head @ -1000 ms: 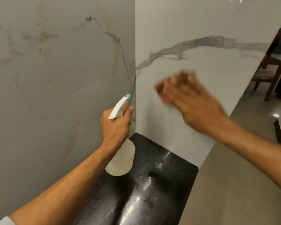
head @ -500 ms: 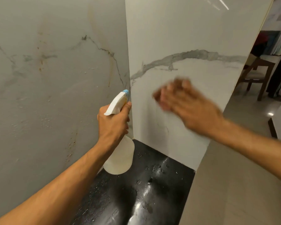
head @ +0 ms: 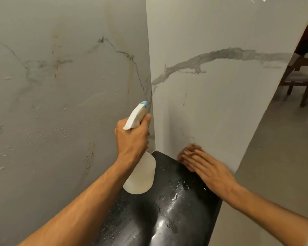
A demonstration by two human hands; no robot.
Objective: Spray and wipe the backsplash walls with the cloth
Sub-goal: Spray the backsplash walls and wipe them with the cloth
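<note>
Two marble backsplash walls meet in a corner: the left wall [head: 60,86] carries spray droplets, the right wall [head: 220,95] has a grey vein. My left hand [head: 132,137] grips a white spray bottle [head: 140,173] with a blue nozzle tip, pointed at the corner. My right hand [head: 206,167] lies flat and blurred, pressing a brown cloth [head: 188,150] against the bottom of the right wall where it meets the countertop. Most of the cloth is hidden under the fingers.
A wet, glossy black countertop [head: 167,210] runs below both walls and ends at the right wall's outer edge. Beyond that edge lie a grey floor [head: 265,166] and a wooden chair [head: 299,77].
My right hand with the cloth has swept down the right wall from mid-height to its base at the countertop. My left hand has kept the bottle almost still.
</note>
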